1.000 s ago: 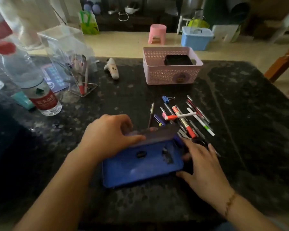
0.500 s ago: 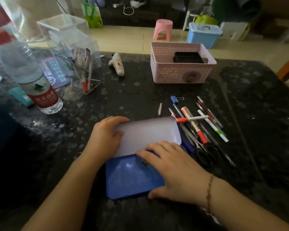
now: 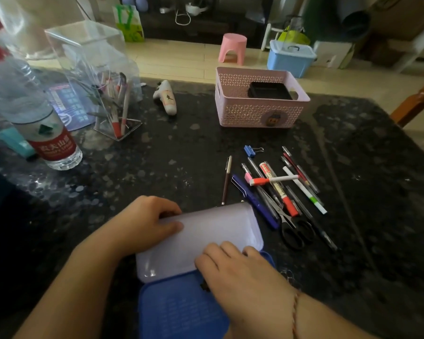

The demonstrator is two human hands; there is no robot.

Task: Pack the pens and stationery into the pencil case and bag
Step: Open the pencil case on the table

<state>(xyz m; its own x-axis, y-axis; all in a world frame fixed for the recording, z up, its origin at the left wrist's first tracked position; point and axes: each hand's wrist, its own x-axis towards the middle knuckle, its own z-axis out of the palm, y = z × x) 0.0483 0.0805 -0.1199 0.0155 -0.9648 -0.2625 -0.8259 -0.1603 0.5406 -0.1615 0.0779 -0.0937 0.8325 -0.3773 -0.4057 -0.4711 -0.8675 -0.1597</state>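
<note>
A blue pencil case (image 3: 179,309) lies at the near table edge with its lid (image 3: 206,236) swung up, pale inside facing me. My left hand (image 3: 145,218) grips the lid's left end, fingers curled over its far edge and thumb on the inner face. My right hand (image 3: 242,277) rests on the case where lid and base meet, fingers laid flat. Several pens and markers (image 3: 279,189) lie loose to the right of the lid, with black scissors (image 3: 294,231) and a blue binder clip (image 3: 249,150). What the case holds is hidden.
A pink basket (image 3: 255,111) holding a black box stands at the back. A clear plastic bag with pens (image 3: 103,94) and a water bottle (image 3: 47,133) stand at the left. A small white figure (image 3: 167,97) lies between them.
The lid has swung from nearly closed to wide open. My right hand has moved from the case's right end onto its middle. My left hand stays on the lid.
</note>
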